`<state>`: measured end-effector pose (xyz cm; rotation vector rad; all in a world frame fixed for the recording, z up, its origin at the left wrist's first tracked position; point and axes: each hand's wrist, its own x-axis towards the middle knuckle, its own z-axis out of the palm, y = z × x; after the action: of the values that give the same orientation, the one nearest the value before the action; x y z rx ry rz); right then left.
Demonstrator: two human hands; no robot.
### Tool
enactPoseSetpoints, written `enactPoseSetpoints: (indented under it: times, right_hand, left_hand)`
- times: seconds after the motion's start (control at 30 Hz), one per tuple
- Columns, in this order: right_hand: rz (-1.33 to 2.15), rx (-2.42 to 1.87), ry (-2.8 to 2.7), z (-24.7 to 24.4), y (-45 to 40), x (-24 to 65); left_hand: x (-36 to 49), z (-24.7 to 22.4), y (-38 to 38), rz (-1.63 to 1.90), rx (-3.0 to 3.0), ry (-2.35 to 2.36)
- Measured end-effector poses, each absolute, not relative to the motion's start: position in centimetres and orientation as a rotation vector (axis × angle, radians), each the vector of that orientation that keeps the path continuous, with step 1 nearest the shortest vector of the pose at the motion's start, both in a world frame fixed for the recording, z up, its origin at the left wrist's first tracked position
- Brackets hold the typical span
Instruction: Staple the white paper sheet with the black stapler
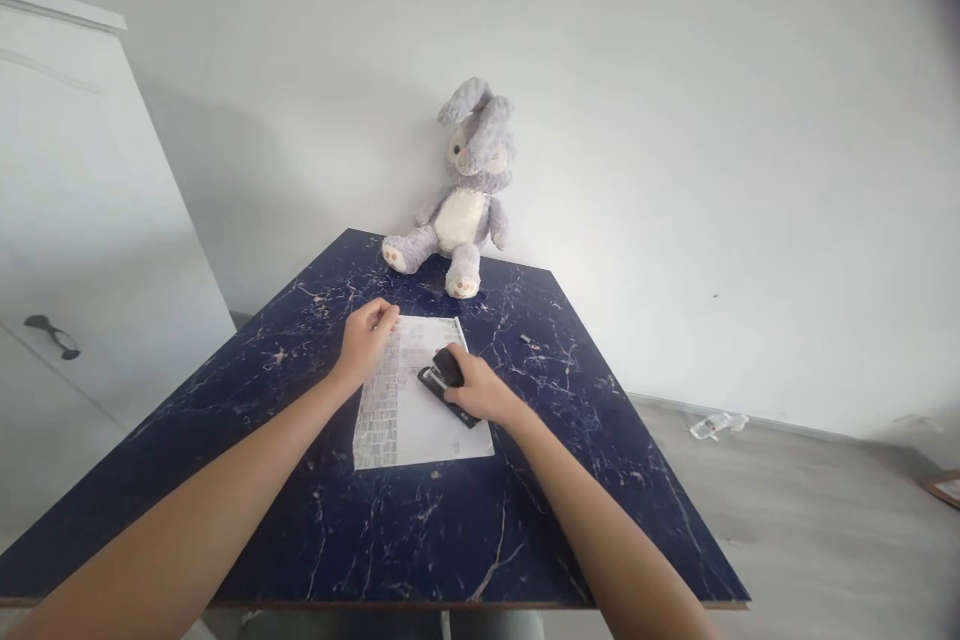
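A sheet of paper point(435, 445), printed with a patterned strip down its left side, lies flat on the dark blue marble-look table. At its far left corner my left hand point(367, 335) is closed, fingers pinched on the paper's edge. My right hand point(480, 385) grips a black stapler point(442, 382), which rests slantwise over the right half of the sheet. Its top arm is raised from the base, pointing toward the far left. My fingers hide part of the stapler's upper arm.
A grey plush rabbit point(469, 190) sits at the table's far end against the wall. Right of the paper lies a small grey strip point(529, 340), too small to identify. A white cabinet point(97, 170) stands at left. Clear plastic packaging point(716, 425) is on the floor at right.
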<state>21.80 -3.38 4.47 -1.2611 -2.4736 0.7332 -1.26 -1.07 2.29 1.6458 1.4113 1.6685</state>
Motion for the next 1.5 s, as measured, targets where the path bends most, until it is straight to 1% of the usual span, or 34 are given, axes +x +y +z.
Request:
enactPoseSetpoints:
  times: [0.1, 0.2, 0.33, 0.47, 0.5, 0.57, 0.63, 0.7, 0.8, 0.9, 0.97, 1.1, 1.27, 1.37, 1.5]
  right_hand:
    - [0.747, -1.307, -2.470, 3.9, -4.6, 21.8]
    - [0.771, -1.357, -2.426, 3.7, -7.3, 25.6]
    - [0.865, -1.490, -2.154, 3.5, -11.7, 31.6]
    - [0.947, -1.502, -2.135, 4.0, -11.9, 35.0]
    - [0.903, -1.477, -2.134, 4.3, -11.0, 35.4]
    - [0.654, -1.443, -2.090, 4.5, -8.2, 35.8]
    - [0.306, -1.452, -2.063, 4.0, -4.6, 35.5]
    - [0.216, -1.504, -2.245, 2.6, -1.1, 34.6]
    - [0.185, -1.714, -2.450, -0.3, 2.3, 32.7]
    - [0.112, -1.904, -2.437, -2.4, 3.5, 30.8]
    - [0.077, -1.965, -2.406, -2.9, 3.6, 29.4]
    - [0.128, -1.869, -2.428, -2.6, 3.8, 25.0]
    - [0.168, -1.708, -2.445, -2.2, 4.3, 19.9]
    - [0.161, -1.725, -2.426, -2.1, 4.3, 20.6]
    - [0.123, -1.858, -2.394, -2.1, 3.7, 24.5]
  left_hand:
    - [-1.8, 1.5, -0.5, 1.681, 1.547, 1.428]
    - [-1.0, 0.9, -0.5, 1.595, 1.588, 1.387]
    - [0.1, 0.8, -0.5, 1.508, 1.640, 1.293]
    - [0.2, 0.6, -0.5, 1.508, 1.641, 1.284]
    - [0.0, 0.6, -0.4, 1.511, 1.644, 1.289]
    - [-0.4, 0.5, -0.3, 1.525, 1.647, 1.297]
    - [-0.9, 0.4, 0.1, 1.554, 1.618, 1.311]
    - [-1.5, 0.1, 0.5, 1.601, 1.527, 1.321]
    - [-2.3, -0.2, 1.2, 1.685, 1.371, 1.276]
    - [-3.3, -0.2, 1.8, 1.772, 1.180, 1.126]
    - [-4.3, 0.1, 2.3, 1.848, 0.953, 0.974]
    - [-6.3, 0.7, 2.8, 1.969, 0.574, 0.740]
    - [-7.4, 0.6, 3.0, 2.002, 0.514, 0.691]
    - [-7.3, 0.4, 3.0, 1.996, 0.527, 0.692]
    - [-6.6, 0.3, 3.1, 1.961, 0.593, 0.710]
